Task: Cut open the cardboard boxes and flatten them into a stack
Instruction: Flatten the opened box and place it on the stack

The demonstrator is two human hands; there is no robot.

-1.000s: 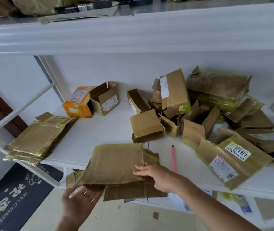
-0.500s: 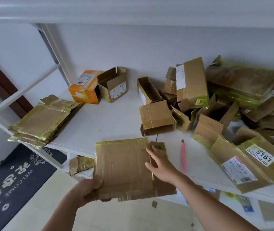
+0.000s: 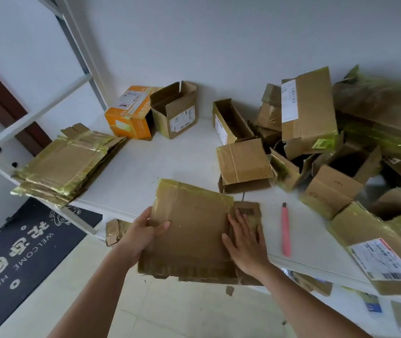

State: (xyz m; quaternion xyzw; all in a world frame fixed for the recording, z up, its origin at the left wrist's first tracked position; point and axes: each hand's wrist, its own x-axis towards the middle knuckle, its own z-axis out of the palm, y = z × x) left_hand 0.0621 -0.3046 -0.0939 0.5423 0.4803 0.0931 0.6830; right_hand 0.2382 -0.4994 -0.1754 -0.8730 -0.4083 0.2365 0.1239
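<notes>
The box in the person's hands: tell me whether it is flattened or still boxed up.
Flattened. The box lies as a thin flat panel, the left hand gripping its edge and the right hand pressing flat on top.

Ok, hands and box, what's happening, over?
Left hand grips flattened brown cardboard box at its edge. Right hand presses flat on it. Stack of flattened boxes waits left; nothing between.

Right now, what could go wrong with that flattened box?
1. The flattened box overhangs the shelf edge; only the left hand grips it while the right hand presses flat, so it could slip to the floor.
2. The pink cutter lies close beside the right hand and could get knocked off.
</notes>
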